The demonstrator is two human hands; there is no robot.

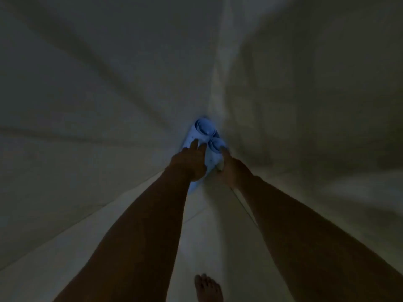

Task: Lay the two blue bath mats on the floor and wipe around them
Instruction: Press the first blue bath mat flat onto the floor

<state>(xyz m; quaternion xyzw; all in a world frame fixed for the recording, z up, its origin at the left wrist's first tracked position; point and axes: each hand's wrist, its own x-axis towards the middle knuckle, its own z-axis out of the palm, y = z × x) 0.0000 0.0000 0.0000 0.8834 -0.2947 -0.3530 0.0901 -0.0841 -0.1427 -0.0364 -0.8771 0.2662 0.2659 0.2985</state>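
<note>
Two rolled blue bath mats [207, 138] stand on end in the far corner where two pale walls meet, seemingly stored upright. The left hand [190, 163] lies with straight fingers against the left roll, while the right hand [229, 168] curls around the right roll's base, apparently to lift both onto the tiled floor [207, 236] beside a bare foot [208, 288]

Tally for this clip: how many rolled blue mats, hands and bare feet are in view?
Rolled blue mats: 2, a far roll and a near roll, standing side by side in the corner
Hands: 2, left hand and right hand, both on the rolls
Bare feet: 1, foot
Total: 5
</note>
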